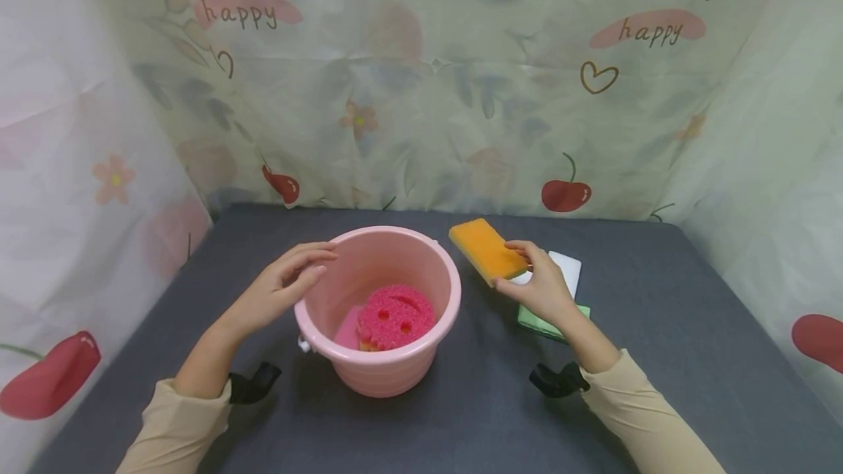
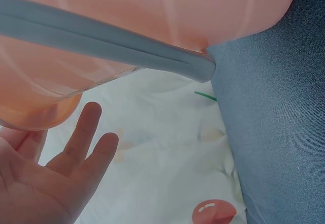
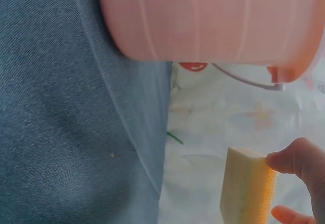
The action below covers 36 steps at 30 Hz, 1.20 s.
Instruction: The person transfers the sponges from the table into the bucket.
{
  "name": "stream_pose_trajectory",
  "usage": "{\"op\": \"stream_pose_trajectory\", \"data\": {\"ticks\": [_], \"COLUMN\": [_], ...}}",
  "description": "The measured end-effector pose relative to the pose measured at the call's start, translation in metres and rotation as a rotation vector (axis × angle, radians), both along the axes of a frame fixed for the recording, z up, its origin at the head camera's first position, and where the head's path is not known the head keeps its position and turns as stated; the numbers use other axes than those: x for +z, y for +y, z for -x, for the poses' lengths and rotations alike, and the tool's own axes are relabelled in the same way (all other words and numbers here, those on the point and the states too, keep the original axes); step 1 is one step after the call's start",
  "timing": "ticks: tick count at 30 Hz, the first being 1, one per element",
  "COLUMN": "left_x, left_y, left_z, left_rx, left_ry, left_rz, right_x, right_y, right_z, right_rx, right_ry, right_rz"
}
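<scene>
My right hand (image 1: pixel 543 287) pinches an orange and pale-yellow sponge (image 1: pixel 487 249) by one end, between thumb and fingers. The sponge is held in the air, right of a pink bucket (image 1: pixel 385 379). In the right wrist view the sponge (image 3: pixel 244 183) shows its layered edge. My left hand (image 1: pixel 283 284) is at the bucket's left rim with fingers loosely extended; whether they touch it I cannot tell. Inside the bucket lies a round, deep-pink smiley-face sponge (image 1: pixel 398 317), partly over a flat pink piece (image 1: pixel 347 328). A bit of yellow shows beneath it.
A white flat piece (image 1: pixel 568 271) and a folded-looking green piece (image 1: pixel 536 322) lie on the dark tabletop (image 1: pixel 474 415), partly hidden by my right hand. The bucket's grey handle (image 2: pixel 111 43) hangs down its side. A printed curtain (image 1: pixel 435 115) encloses the back and sides.
</scene>
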<state>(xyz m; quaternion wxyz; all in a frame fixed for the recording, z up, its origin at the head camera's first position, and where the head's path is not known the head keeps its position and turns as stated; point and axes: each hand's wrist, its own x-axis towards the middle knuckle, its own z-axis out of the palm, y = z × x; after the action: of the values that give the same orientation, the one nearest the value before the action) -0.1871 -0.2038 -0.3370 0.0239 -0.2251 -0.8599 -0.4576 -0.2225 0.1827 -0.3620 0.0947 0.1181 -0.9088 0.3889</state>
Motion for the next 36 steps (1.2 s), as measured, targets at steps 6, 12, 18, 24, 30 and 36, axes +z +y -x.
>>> {"op": "stream_pose_trajectory", "data": {"ticks": [6,12,18,24,30,36], "left_x": [0.0,0.0,-0.001,-0.001,-0.002,-0.002], "left_y": [0.0,-0.001,-0.001,-0.001,0.0,0.0], "left_z": [0.0,0.0,0.0,0.0,0.0,0.001], "left_rx": [-0.003,-0.004,-0.005,-0.001,0.004,-0.003], "left_ry": [0.01,0.012,0.014,0.015,0.01,0.014], "left_rz": [-0.004,-0.003,0.0,0.007,0.011,-0.001], "right_x": [0.007,0.012,0.016,0.021,0.025,0.03], "right_y": [-0.001,-0.003,-0.004,-0.004,-0.004,-0.004], "right_z": [-0.004,-0.007,-0.011,-0.014,-0.017,-0.02], "right_rx": [0.012,0.004,-0.009,-0.003,0.006,0.013], "right_ry": [0.04,0.057,0.079,0.106,0.143,0.171], "right_rz": [0.018,0.031,0.04,0.039,0.042,0.049]}}
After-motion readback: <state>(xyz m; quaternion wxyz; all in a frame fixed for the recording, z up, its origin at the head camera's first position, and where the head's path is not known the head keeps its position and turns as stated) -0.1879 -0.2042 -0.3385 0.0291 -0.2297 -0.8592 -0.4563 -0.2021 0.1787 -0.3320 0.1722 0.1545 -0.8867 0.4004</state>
